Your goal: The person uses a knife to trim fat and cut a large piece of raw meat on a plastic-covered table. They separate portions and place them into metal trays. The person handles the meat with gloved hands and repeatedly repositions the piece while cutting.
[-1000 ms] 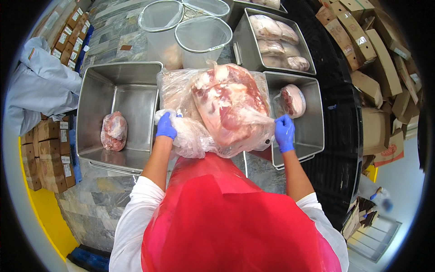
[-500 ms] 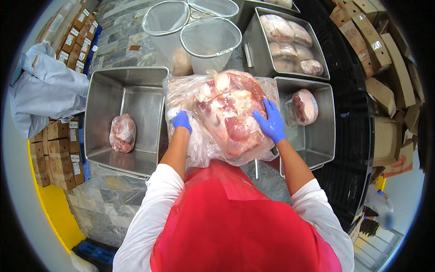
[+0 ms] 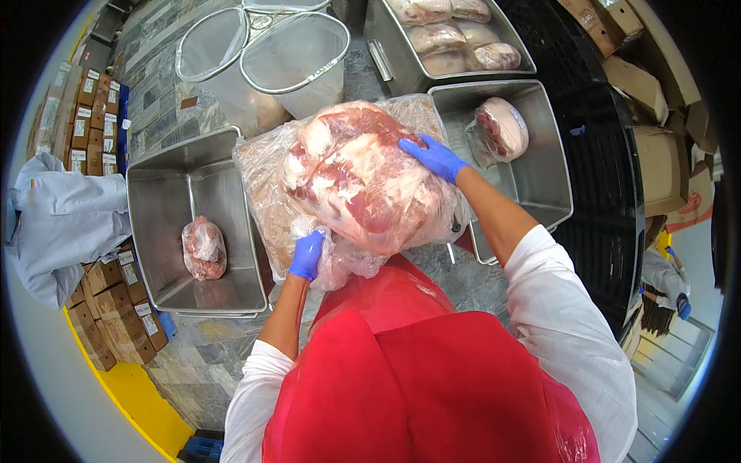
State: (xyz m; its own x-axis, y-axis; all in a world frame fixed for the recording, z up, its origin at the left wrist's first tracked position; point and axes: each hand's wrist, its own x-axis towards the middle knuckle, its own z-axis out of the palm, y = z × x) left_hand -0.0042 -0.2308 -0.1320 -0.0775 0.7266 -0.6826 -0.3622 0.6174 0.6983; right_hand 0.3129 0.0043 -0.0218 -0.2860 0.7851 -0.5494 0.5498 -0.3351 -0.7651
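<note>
A large raw cut of meat [image 3: 363,177], red with white fat, lies on a work surface [image 3: 266,231] covered in clear film. My left hand [image 3: 309,255], in a blue glove, is closed on a bunched clear plastic bag [image 3: 351,261] at the meat's near left edge. On the meat's far right side rests my right hand [image 3: 434,157], also gloved in blue, with its fingers stretched out flat. Part of the plastic runs under the meat, where I cannot see it.
Steel tubs stand on both sides: the left tub [image 3: 154,193] holds one wrapped piece, the right tub [image 3: 552,181] another. Farther back are a tub of several wrapped cuts [image 3: 451,35] and hoop-rimmed clear bags [image 3: 297,54]. A person in a pale coat [image 3: 69,224] is at left.
My left hand has pulled the bunched plastic nearer to me. My right hand has shifted up toward the meat's far side, and the meat lies turned. The whole view has rotated somewhat.
</note>
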